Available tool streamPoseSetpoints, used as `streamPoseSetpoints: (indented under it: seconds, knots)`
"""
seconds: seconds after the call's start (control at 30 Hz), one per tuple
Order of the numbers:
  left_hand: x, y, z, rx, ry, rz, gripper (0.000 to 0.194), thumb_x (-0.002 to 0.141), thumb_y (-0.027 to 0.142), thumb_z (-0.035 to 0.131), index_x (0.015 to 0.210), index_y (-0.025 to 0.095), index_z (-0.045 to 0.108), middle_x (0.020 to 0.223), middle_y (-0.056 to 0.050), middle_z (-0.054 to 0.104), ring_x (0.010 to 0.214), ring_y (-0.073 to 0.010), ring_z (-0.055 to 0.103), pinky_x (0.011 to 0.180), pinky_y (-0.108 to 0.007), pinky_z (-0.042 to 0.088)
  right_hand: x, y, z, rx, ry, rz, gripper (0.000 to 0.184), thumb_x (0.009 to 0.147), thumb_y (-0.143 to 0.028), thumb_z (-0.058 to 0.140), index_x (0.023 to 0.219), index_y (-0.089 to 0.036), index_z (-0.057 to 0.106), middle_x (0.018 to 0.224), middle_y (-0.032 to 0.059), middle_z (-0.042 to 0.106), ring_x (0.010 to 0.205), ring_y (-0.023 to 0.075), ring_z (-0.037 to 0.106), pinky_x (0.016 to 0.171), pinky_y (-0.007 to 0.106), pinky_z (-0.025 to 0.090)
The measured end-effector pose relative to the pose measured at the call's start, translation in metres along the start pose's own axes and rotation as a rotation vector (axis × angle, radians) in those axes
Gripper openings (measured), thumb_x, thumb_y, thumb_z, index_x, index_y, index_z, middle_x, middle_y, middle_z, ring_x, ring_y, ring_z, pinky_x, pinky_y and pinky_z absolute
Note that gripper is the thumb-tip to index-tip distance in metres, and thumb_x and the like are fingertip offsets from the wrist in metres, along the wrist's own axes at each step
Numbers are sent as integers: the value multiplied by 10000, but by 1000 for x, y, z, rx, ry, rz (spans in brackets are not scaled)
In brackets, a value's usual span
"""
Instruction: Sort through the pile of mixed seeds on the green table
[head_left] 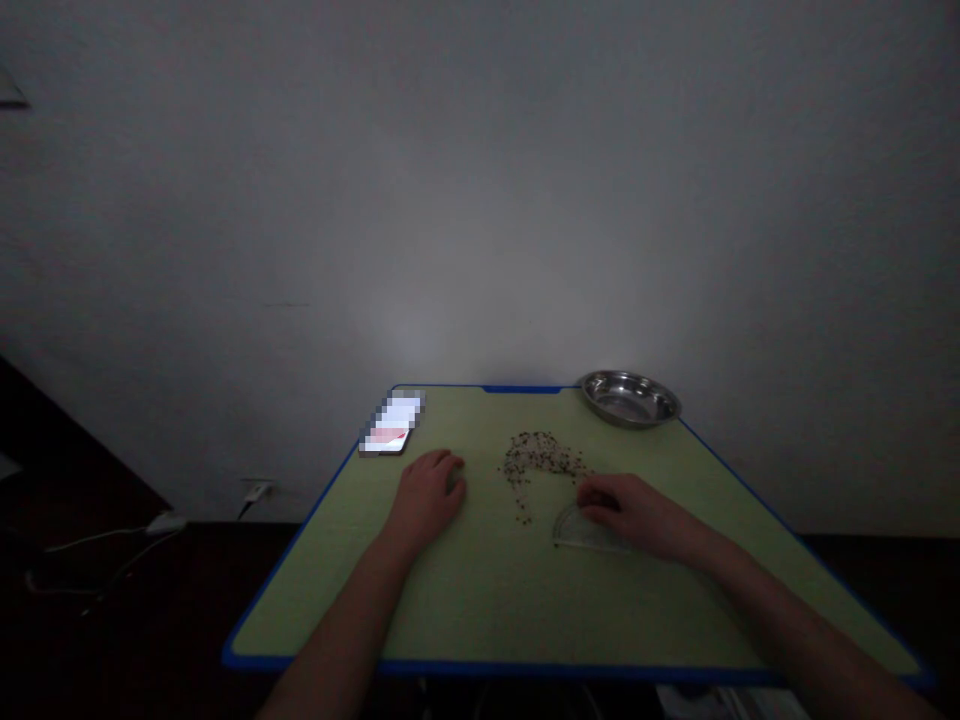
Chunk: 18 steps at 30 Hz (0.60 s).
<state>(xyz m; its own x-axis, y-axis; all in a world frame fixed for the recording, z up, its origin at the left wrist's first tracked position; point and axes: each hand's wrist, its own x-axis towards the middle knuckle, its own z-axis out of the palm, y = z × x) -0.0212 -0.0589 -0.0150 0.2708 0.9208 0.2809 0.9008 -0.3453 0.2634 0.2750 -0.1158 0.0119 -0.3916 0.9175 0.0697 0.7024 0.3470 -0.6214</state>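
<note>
Small dark beads or seeds (546, 455) lie scattered in a curved patch on the green tabletop; their exact kind is too small to tell. My right hand (626, 508) is at the patch's right edge, its fingers curled into a pinch, and what is between the fingertips is hidden. Partly under that hand lies a clear protractor (579, 530), its straight edge towards me. Left of the beads, my left hand (433, 490) rests on the table, palm down, holding nothing, with the thumb apart from the loosely bent fingers.
A shallow steel bowl (630, 400) stands at the table's back right corner. A phone (392, 424) with a lit screen lies at the back left. The blue-rimmed table (480, 610) meets a pale wall. A plug and cables (165, 522) are at the lower left.
</note>
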Motion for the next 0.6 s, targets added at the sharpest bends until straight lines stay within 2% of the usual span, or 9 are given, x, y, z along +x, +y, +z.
streamPoseSetpoints:
  seconds: [0.3, 0.6]
  knots:
    - [0, -3, 2, -3, 26, 24, 300, 808, 264, 486, 1059, 173, 623, 1192, -103, 581, 1120, -225, 515, 987, -388, 372, 0, -13, 14, -12, -9, 43, 101, 775, -192, 543, 800, -169, 638, 727, 14, 644, 650, 136, 550, 591, 232, 381]
    - [0, -3, 2, -10, 17, 11, 305, 810, 274, 484, 1067, 185, 621, 1207, -101, 575, 1132, -225, 511, 990, -392, 369, 14, -22, 17, -80, 75, 61, 113, 784, -216, 530, 778, -180, 637, 730, 25, 659, 666, 156, 571, 612, 254, 381]
